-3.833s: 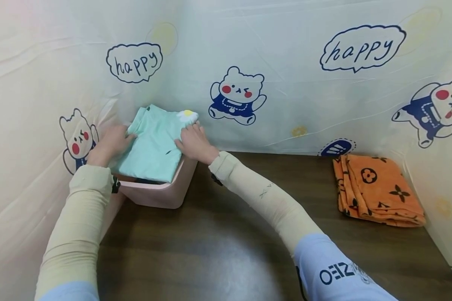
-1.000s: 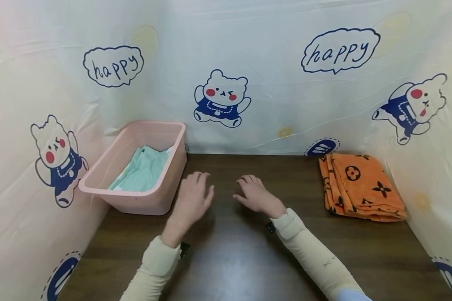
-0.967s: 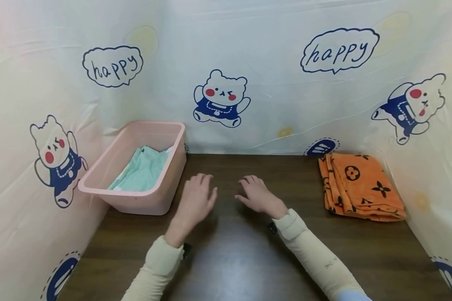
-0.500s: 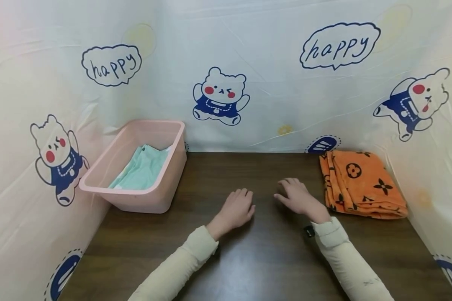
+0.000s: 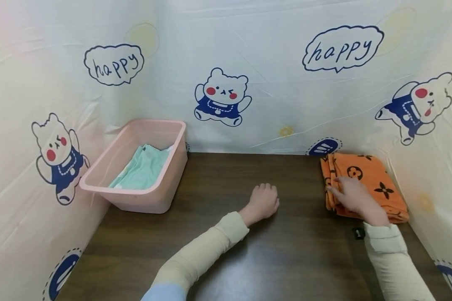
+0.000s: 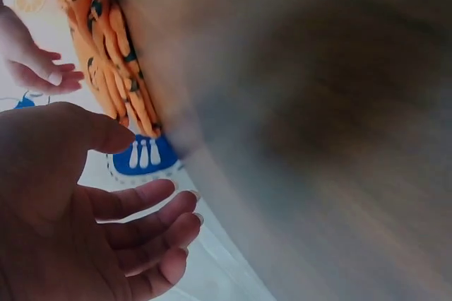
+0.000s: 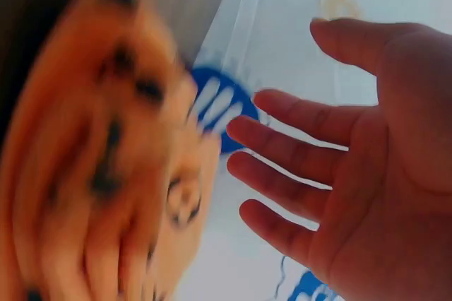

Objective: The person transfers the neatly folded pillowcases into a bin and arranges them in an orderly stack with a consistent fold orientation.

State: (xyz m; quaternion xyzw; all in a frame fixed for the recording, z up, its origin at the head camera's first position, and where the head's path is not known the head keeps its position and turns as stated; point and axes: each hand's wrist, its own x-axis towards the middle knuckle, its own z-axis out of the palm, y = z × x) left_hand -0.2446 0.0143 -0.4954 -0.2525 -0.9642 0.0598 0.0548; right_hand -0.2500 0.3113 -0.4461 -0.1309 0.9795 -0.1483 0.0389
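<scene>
A folded orange cloth [image 5: 376, 177] printed with black flowers lies at the right of the table. My right hand [image 5: 355, 196] is over its left part in the head view. In the right wrist view the fingers of this hand [image 7: 353, 138] are spread and hold nothing, with the blurred cloth [image 7: 78, 174] beside them. My left hand [image 5: 261, 202] hovers or rests near the table's middle; contact cannot be told. Its fingers [image 6: 152, 237] are loosely bent in the left wrist view, with nothing between them, and the orange cloth's folded edge [image 6: 113, 54] shows beyond.
A pink plastic basin [image 5: 132, 200] stands at the back left, against the curtain. Inside it lies a mint-green folded garment [image 5: 141, 167]. The dark wooden table [image 5: 226, 171] meets a printed curtain [image 5: 271, 50] behind and at both sides.
The mint-green garment, earlier held by both hands over the basin, now lies inside it. Both hands have let go and moved right, the right hand as far as the orange cloth.
</scene>
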